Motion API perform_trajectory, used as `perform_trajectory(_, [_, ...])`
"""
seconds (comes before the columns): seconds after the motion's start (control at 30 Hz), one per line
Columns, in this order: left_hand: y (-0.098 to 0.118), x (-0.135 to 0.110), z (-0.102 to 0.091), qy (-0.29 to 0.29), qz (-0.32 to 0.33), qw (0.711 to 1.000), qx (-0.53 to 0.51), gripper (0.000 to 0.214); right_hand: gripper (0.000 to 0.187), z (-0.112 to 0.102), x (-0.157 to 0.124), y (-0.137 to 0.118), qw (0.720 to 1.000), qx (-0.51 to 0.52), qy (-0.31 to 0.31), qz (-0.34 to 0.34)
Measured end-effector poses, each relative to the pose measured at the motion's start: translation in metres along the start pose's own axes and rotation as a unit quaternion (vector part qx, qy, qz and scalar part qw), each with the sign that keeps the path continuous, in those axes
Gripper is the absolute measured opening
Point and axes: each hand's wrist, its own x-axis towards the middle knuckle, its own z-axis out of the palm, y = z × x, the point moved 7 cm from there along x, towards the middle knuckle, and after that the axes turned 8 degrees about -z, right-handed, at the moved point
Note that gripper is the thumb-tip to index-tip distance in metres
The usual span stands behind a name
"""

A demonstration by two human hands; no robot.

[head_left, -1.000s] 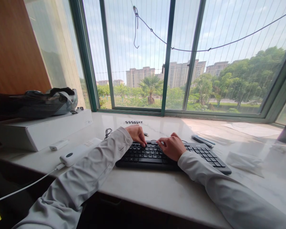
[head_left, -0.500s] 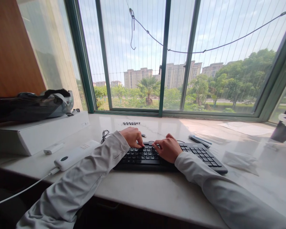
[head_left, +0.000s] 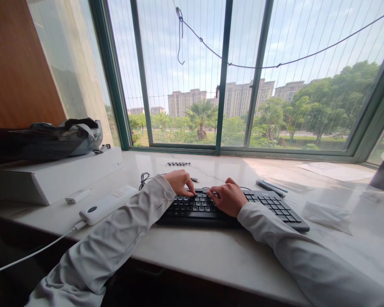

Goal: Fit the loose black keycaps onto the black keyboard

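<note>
A black keyboard (head_left: 195, 215) lies on the white marble-patterned counter, its number pad to the right. Over its upper left keys is my left hand (head_left: 180, 182), thumb and fingers drawn together in a pinch. Whatever sits between those fingertips is too small to make out. My right hand (head_left: 228, 198) rests over the middle of the keyboard, its thumb and forefinger stretched toward the keys near my left fingertips. Its lower fingers are partly hidden. Behind the keyboard, a row of small black pieces (head_left: 178, 163), resembling keycaps, stands on the counter.
At left, a white power bank (head_left: 109, 204) with a cable lies near a small white device (head_left: 78, 196). A white box (head_left: 51, 175) carries a dark bag (head_left: 51, 138). Dark slender tools (head_left: 270, 187), a clear plastic bag (head_left: 326, 213) and paper (head_left: 336, 171) lie right.
The view has shifted slightly, so everything sits a little farther right. Both hands stay at nearly the same places on the keyboard, with only slight finger movement.
</note>
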Motion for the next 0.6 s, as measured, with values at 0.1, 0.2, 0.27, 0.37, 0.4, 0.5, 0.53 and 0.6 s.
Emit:
perform_trajectory(0.1, [-0.003,0.001,-0.001,0.003,0.008,1.000,-0.005,0.019,0.044,-0.001,0.000,-0.001,1.000,0.001,-0.006,0.002])
perform_trajectory(0.2, [-0.007,0.002,0.000,0.003,0.018,1.000,-0.024,0.020,0.045,-0.001,0.000,-0.001,1.000,0.001,-0.012,0.003])
perform_trajectory(0.27, [-0.009,0.002,0.001,0.006,0.017,0.999,-0.030,0.022,0.045,-0.001,0.000,-0.001,1.000,0.001,-0.010,0.002])
perform_trajectory(0.37, [-0.012,0.003,0.002,0.011,0.013,0.999,-0.029,0.023,0.044,-0.001,0.000,-0.002,1.000,-0.002,-0.009,0.001])
perform_trajectory(0.4, [-0.013,0.003,0.002,0.012,0.012,0.999,-0.028,0.023,0.045,0.000,0.000,-0.001,1.000,-0.005,-0.011,0.002])
perform_trajectory(0.5, [-0.013,0.003,0.002,0.015,0.012,1.000,-0.013,0.025,0.046,0.001,0.000,-0.001,1.000,-0.008,-0.021,0.004])
perform_trajectory(0.53, [-0.012,0.002,0.001,0.018,0.010,1.000,-0.002,0.025,0.046,0.001,0.000,0.000,1.000,-0.007,-0.022,0.004])
perform_trajectory(0.6, [-0.010,-0.001,0.000,0.023,0.004,0.999,0.027,0.023,0.047,0.001,0.001,0.000,1.000,-0.006,-0.021,0.004])
